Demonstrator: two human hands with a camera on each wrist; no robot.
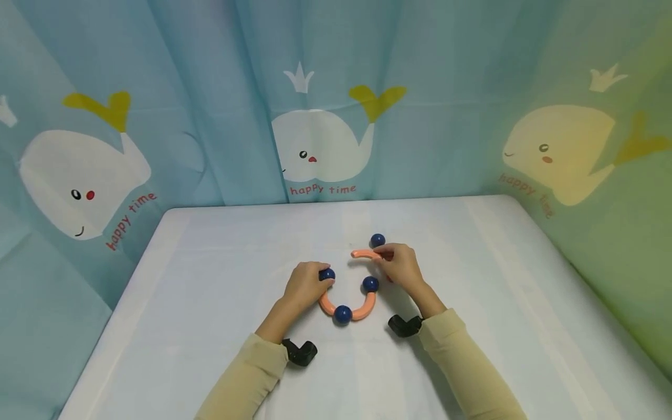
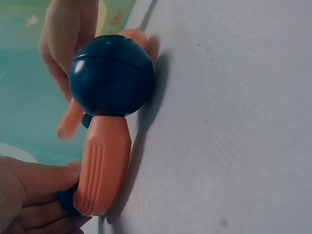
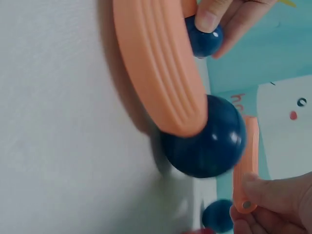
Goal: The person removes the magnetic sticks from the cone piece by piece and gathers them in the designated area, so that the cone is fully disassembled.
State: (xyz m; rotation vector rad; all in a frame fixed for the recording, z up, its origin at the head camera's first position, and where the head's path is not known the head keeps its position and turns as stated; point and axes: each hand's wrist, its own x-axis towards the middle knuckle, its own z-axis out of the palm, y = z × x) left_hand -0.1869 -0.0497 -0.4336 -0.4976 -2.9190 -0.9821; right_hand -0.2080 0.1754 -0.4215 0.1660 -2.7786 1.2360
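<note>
On the white table [image 1: 210,326], two orange curved pieces [image 1: 364,307] and blue balls join in a U-shaped chain. My left hand [image 1: 306,284] pinches the blue ball [image 1: 328,274] at the chain's left end. Another ball [image 1: 343,315] sits at the bottom of the U, and a third ball [image 1: 370,284] caps its right end. Above that right end my right hand [image 1: 400,265] pinches a separate orange curved piece [image 1: 362,254], which also shows in the right wrist view, a hole in its end. A loose blue ball [image 1: 378,240] lies just beyond my right hand.
Black wrist devices [image 1: 300,353] are worn at both sleeve cuffs. A small reddish thing [image 3: 200,231], mostly cut off, shows at the bottom of the right wrist view. Behind the table hangs a blue curtain [image 1: 220,116] with printed whales.
</note>
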